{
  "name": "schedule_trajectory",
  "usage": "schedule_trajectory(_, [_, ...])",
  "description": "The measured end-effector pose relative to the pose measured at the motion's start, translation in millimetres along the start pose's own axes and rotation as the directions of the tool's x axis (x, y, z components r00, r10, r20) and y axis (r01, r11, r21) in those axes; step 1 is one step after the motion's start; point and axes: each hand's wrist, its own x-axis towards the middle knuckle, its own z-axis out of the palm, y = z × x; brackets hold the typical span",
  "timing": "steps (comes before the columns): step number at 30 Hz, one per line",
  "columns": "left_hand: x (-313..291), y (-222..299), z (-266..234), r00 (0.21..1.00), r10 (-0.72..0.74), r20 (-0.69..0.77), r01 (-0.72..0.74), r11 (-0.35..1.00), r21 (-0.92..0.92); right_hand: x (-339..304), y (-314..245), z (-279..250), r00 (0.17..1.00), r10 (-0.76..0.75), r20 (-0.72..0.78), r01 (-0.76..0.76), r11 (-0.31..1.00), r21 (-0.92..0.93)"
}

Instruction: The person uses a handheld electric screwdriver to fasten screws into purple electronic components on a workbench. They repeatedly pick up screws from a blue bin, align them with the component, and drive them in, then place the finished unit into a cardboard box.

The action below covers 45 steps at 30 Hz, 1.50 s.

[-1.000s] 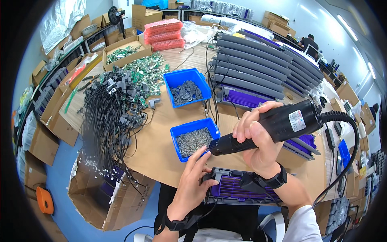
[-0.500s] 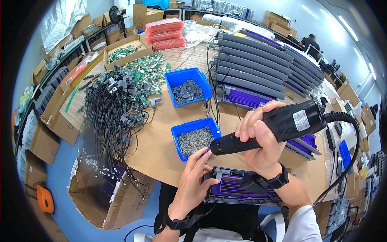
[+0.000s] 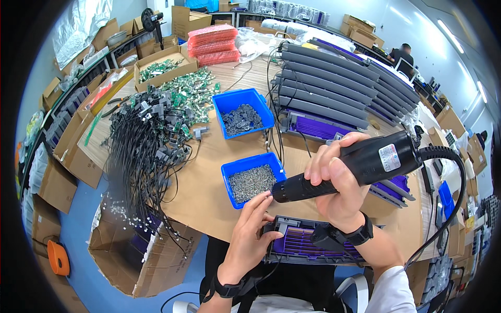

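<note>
My right hand [image 3: 339,182] is wrapped around a black corded electric screwdriver [image 3: 365,161], tilted with its nose pointing left and down. At that nose, the index and middle fingertips of my left hand [image 3: 248,235] are pressed together; whatever is between them is too small to make out. My left thumb rests at the left end of a dark grey and purple slatted housing [image 3: 297,245], which lies at the table's near edge, partly covered by my right wrist. Just beyond my left fingertips sits a blue bin of small screws [image 3: 251,180].
Behind the screws stands a blue bin of dark grey round parts [image 3: 241,117]. Black cables with connectors [image 3: 148,130] and green circuit boards [image 3: 193,91] are heaped at left. More grey housings [image 3: 329,78] are stacked at the back right. The tool's cord [image 3: 462,193] loops down at right.
Hardly anything differs. My left fingertips have shifted very slightly at the screwdriver's nose; my right hand and the tool keep almost the same position.
</note>
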Motion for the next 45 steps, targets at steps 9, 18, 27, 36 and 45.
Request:
schedule_trajectory(9, [-0.2, -2.0, 0.6, 1.000, -0.022, 0.003, 0.022, 1.000, 0.015, -2.2, -2.2, 1.0, 0.999, 0.008, 0.035, -0.008, 1.000, 0.003])
schedule_trajectory(18, [0.0, -3.0, 0.1, 1.000, -0.021, 0.009, 0.021, 1.000, -0.002, -2.8, -2.9, 0.8, 0.998, 0.036, 0.049, -0.036, 0.999, -0.012])
schedule_trajectory(27, [0.5, -4.1, 0.4, 1.000, 0.007, 0.001, -0.007, 0.999, 0.037, -1.2, -0.8, -3.2, 0.997, 0.027, 0.078, -0.020, 0.995, -0.093])
schedule_trajectory(36, [0.6, -2.3, 0.7, 1.000, 0.003, -0.005, -0.003, 1.000, 0.027, 4.7, -29.7, 0.7, 0.993, 0.034, 0.113, -0.010, 0.978, -0.207])
schedule_trajectory(45, [1.5, -5.1, 4.5, 0.999, -0.024, -0.037, 0.023, 1.000, -0.021, -8.5, -60.6, -1.5, 0.941, 0.215, 0.262, -0.041, 0.839, -0.542])
